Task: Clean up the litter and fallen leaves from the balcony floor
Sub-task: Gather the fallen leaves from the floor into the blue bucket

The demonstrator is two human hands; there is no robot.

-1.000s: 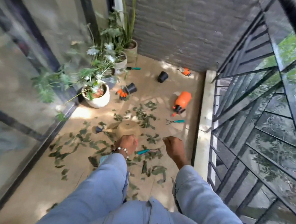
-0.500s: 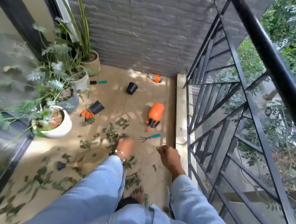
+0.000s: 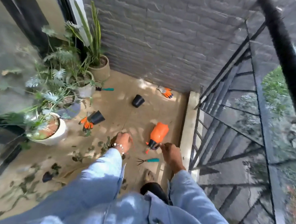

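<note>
Green fallen leaves scattered lower left; left hand loosely curled, right hand relaxed, both holding nothing. Probable step: approaching litter; next, stooping to gather.

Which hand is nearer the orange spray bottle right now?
Right. The right hand is just below the orange spray bottle's black nozzle end, almost touching. The left hand is further off, to the bottle's left.

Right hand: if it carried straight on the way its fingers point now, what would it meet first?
Most likely the black cap end of the orange spray bottle lying on the floor; the right hand points at it from just below. Depth is unclear, so contact can't be judged.
</note>
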